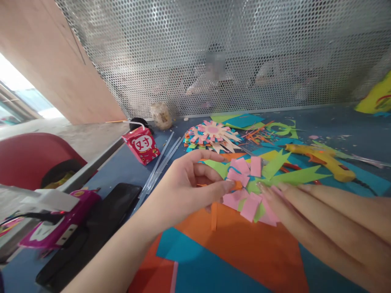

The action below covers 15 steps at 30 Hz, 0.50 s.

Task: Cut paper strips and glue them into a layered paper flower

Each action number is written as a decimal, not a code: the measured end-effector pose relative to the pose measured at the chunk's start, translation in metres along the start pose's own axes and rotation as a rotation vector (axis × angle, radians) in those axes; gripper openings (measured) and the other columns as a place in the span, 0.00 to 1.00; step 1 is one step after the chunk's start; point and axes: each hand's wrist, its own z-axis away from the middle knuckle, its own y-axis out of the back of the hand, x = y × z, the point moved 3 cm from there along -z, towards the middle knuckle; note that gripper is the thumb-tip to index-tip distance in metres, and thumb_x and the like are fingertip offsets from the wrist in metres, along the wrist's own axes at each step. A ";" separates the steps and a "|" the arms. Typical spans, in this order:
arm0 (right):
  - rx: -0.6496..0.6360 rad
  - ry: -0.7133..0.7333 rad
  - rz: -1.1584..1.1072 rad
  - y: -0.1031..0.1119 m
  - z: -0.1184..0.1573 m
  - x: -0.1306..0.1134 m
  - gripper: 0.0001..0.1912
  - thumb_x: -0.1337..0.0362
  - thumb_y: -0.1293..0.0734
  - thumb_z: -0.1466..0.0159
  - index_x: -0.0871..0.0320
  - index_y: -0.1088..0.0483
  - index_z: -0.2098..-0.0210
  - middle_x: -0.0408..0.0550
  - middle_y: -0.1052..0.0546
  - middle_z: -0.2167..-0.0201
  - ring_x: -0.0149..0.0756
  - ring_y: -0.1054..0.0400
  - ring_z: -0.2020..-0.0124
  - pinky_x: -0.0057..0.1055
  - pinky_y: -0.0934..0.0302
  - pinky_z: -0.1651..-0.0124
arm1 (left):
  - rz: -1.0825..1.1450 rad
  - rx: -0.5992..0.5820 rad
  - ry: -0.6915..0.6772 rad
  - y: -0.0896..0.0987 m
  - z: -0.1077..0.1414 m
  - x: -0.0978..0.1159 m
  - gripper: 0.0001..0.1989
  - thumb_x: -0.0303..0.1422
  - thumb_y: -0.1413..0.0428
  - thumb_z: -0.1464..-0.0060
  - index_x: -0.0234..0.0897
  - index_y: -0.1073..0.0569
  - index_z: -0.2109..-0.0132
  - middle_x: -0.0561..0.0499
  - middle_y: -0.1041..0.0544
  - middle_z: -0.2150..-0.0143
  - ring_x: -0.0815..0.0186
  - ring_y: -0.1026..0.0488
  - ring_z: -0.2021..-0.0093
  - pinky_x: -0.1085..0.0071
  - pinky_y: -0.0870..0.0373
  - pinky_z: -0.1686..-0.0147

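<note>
Looks like a paper rosette build, and the step in hand seems to be placing a small piece on the ring of loops. The rosette itself, a round paper flower with pink looped petals and bits of blue and green [253,187], sits right between the two hands, above a big flat orange paper sheet [250,248]. Its two notched green paper tails [299,175] poke out toward the right.

The left hand [186,183] is nearly closed, thumb tip brought up to the fingers at the rosette's left edge, pinching a narrow orange paper strip [237,185]. Another bit of orange hangs below that hand; can't tell if it's the same strip. The right hand [330,224] has its fingers stretched out long, tips touching the rosette's right side near the base of the tails. Can't tell if it's actually gripping a petal or just steadying things.

My take: the next move calls for keeping the rosette still with the right while the left lines the strip up and presses it down, without crushing the loops next door.

Beyond the hands, a yellow plastic glue gun [326,160] lies to the right, and a pile of pink, cream and blue paper rosettes [212,132] sits farther back on the dark blue counter [332,126].
</note>
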 end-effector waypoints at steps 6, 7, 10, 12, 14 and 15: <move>0.221 -0.402 0.101 -0.010 -0.012 -0.039 0.18 0.77 0.41 0.37 0.59 0.33 0.50 0.47 0.33 0.44 0.43 0.36 0.47 0.30 0.42 0.47 | -0.012 -0.013 0.035 -0.001 0.000 0.002 0.18 0.31 0.39 0.54 0.36 0.34 0.56 0.55 0.27 0.77 0.76 0.34 0.81 0.80 0.35 0.82; 0.258 -0.485 0.117 -0.013 -0.014 -0.045 0.18 0.77 0.43 0.36 0.60 0.34 0.49 0.48 0.34 0.43 0.42 0.36 0.47 0.29 0.44 0.46 | -0.010 -0.018 0.044 -0.001 0.000 0.002 0.17 0.30 0.39 0.54 0.35 0.34 0.56 0.55 0.27 0.77 0.76 0.34 0.82 0.81 0.35 0.83; 0.310 -0.577 0.127 -0.018 -0.019 -0.059 0.18 0.78 0.44 0.36 0.65 0.35 0.48 0.50 0.33 0.44 0.43 0.36 0.47 0.27 0.42 0.48 | -0.025 -0.037 0.069 -0.001 0.000 0.003 0.18 0.28 0.40 0.54 0.34 0.34 0.55 0.55 0.27 0.77 0.76 0.34 0.83 0.80 0.35 0.84; 0.308 -0.594 0.043 -0.018 -0.017 -0.059 0.20 0.78 0.42 0.37 0.58 0.35 0.48 0.43 0.28 0.48 0.39 0.34 0.49 0.27 0.39 0.50 | -0.036 -0.052 0.077 -0.001 -0.001 0.004 0.18 0.28 0.40 0.54 0.34 0.34 0.55 0.55 0.27 0.77 0.75 0.34 0.83 0.80 0.34 0.84; 0.283 -0.618 -0.082 -0.016 -0.010 -0.052 0.20 0.74 0.40 0.36 0.48 0.34 0.49 0.34 0.23 0.57 0.33 0.30 0.54 0.27 0.37 0.54 | -0.042 -0.060 0.080 -0.001 -0.001 0.004 0.18 0.28 0.40 0.54 0.34 0.34 0.55 0.55 0.28 0.77 0.76 0.34 0.83 0.81 0.34 0.84; 0.267 -0.629 -0.141 -0.014 -0.005 -0.047 0.18 0.71 0.40 0.36 0.45 0.33 0.50 0.31 0.22 0.61 0.31 0.29 0.57 0.27 0.35 0.56 | -0.046 -0.062 0.081 -0.002 -0.001 0.003 0.18 0.28 0.40 0.54 0.34 0.34 0.55 0.56 0.28 0.78 0.76 0.34 0.83 0.81 0.34 0.84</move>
